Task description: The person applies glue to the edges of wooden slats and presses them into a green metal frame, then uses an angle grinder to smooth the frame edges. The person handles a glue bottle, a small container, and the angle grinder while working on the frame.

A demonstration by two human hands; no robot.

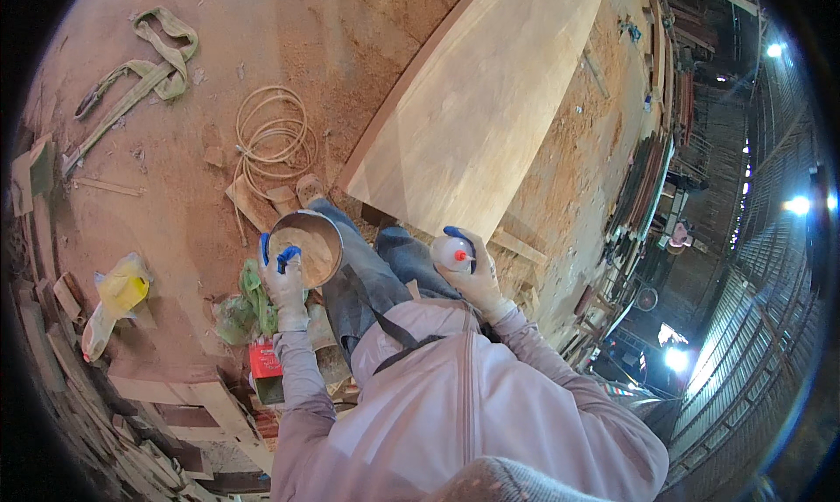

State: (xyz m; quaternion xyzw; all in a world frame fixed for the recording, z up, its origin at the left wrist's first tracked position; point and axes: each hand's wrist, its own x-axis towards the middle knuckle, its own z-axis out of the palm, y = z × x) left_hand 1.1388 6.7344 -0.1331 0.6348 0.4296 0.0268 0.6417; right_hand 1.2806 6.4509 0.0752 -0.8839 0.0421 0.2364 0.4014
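My left hand [284, 288], in a pale glove with blue fingertips, grips the near left rim of a round metal bowl [332, 233]. Light brown sawdust-like powder [302, 248] covers the inside of the bowl. A white squeeze bottle [443, 252] with a red nozzle sits in my right hand [477, 285], gloved the same way, its fingers wrapped round the bottle. Beyond both hands a large smooth wooden slab [481, 108] stretches away from my knees. The bowl is over my left leg, apart from the slab.
Left of the slab lies a coiled tan hose [278, 143]. A greenish strap [162, 73] is on the dusty floor at far left. Plastic bags [122, 288], green bags [241, 314] and a red box [265, 360] lie left of me. Stacked boards [643, 183] line the right.
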